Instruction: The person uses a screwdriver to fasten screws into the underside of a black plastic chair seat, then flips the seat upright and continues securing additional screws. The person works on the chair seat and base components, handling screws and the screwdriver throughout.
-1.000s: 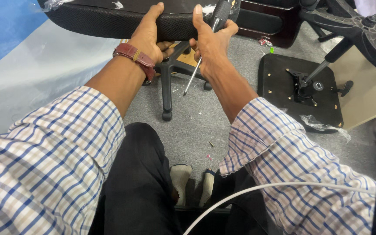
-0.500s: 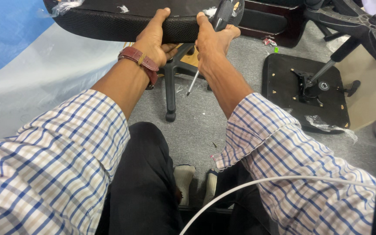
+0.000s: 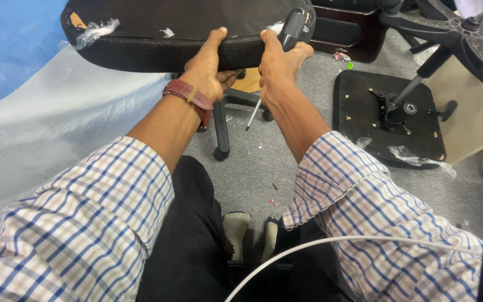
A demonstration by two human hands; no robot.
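Observation:
A black mesh chair seat (image 3: 157, 53) lies across the top of the head view. My left hand (image 3: 208, 70) grips its near edge, thumb on top; a reddish-brown watch strap is on that wrist. My right hand (image 3: 279, 67) grips the same edge beside it and also holds a screwdriver (image 3: 292, 31) with a black handle, its metal shaft pointing down toward the floor. Beneath the seat stands a black wheeled chair base (image 3: 225, 120).
A second black seat plate with a metal mechanism (image 3: 387, 114) lies upside down on the grey carpet at right. Another chair base (image 3: 448, 33) is at top right. Clear plastic sheeting (image 3: 40, 128) covers the left. Small screws lie on the carpet near my shoes.
Both hands and the chair seat have come slightly lower and nearer in view; the grip on the seat edge and the screwdriver is unchanged.

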